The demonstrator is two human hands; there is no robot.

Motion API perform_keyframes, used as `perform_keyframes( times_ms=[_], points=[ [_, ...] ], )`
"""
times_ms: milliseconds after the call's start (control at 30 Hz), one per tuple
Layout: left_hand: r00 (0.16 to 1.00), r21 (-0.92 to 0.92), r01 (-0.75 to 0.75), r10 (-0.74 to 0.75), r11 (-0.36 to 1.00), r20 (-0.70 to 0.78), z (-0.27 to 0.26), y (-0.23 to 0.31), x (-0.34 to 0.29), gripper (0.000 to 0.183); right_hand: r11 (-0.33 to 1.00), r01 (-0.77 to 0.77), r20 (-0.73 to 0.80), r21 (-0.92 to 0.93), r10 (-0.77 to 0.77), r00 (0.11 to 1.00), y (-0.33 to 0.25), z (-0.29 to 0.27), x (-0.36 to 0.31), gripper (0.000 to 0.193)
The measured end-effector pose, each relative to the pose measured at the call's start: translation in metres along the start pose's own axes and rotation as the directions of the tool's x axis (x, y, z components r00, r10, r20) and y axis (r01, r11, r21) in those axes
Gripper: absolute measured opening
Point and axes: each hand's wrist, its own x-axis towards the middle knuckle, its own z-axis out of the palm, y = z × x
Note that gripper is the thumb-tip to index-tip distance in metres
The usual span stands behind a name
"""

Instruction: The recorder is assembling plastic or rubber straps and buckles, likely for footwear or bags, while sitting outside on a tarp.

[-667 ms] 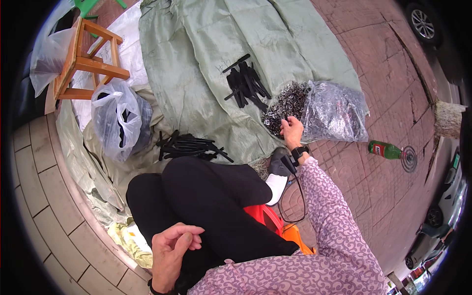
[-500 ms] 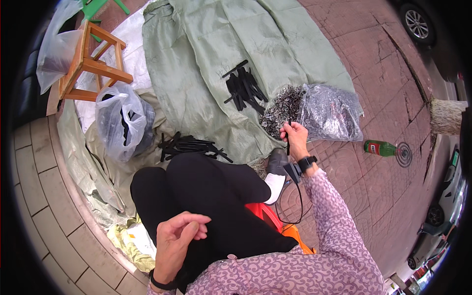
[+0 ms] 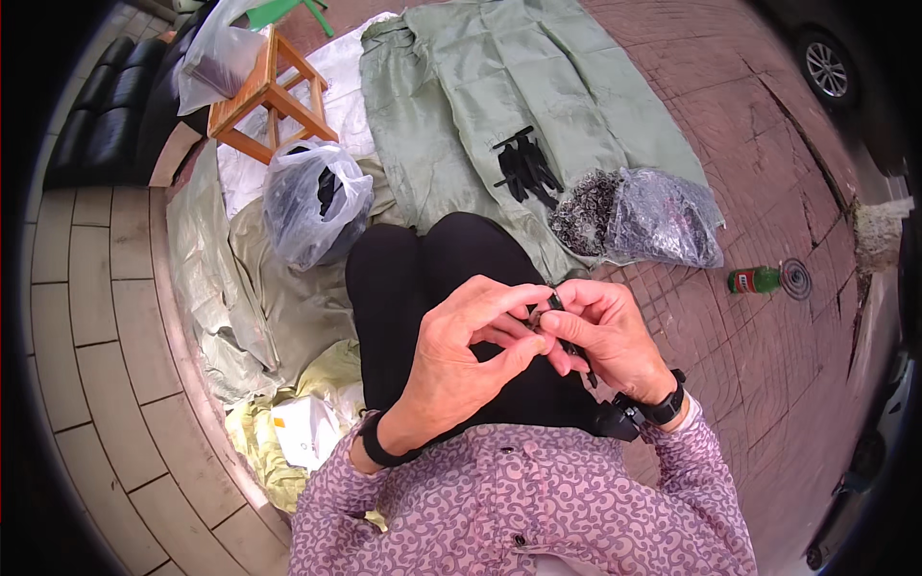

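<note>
Above my lap both hands come together at a thin black strip (image 3: 556, 301). My right hand (image 3: 619, 331) pinches the strip between thumb and fingers, and its tail sticks out below those fingers. My left hand (image 3: 456, 346) is closed at the strip's upper end, fingertips touching it. A small dark piece shows between the fingertips, too small to make out. Ahead on the green sheet lies a pile of similar black strips (image 3: 526, 171). Right of it is a heap of small metal buckle-like pieces (image 3: 582, 213), spilling beside a clear plastic bag (image 3: 667, 216) full of them.
To the left stand a whitish plastic bag (image 3: 312, 206) with dark contents and a wooden stool (image 3: 272, 101) bearing another bag. A green bottle (image 3: 756, 280) lies on the paving at right. Yellow sacking (image 3: 254, 442) lies near my left side.
My right hand has drawn back from the metal heap to above my lap, carrying the black strip. My left hand has risen to meet it. The view has shifted, and my knees now cover the nearer strip pile.
</note>
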Motion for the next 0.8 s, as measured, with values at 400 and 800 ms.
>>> perform_keyframes(
  times_ms=[400, 800],
  points=[
    [0.992, -0.117, -0.102, 0.091, 0.988, -0.091, -0.001, -0.006, -0.044, 0.018, 0.987, 0.121, -0.034, -0.106, -0.125, 0.992, 0.016, 0.036, -0.047, 0.021],
    [0.898, 0.199, -0.362, 0.398, 0.911, -0.189, -0.011, -0.017, -0.052, 0.020, 0.998, -0.046, 0.023, 0.032, 0.045, 0.999, 0.023, 0.052, -0.041, 0.024]
  ],
)
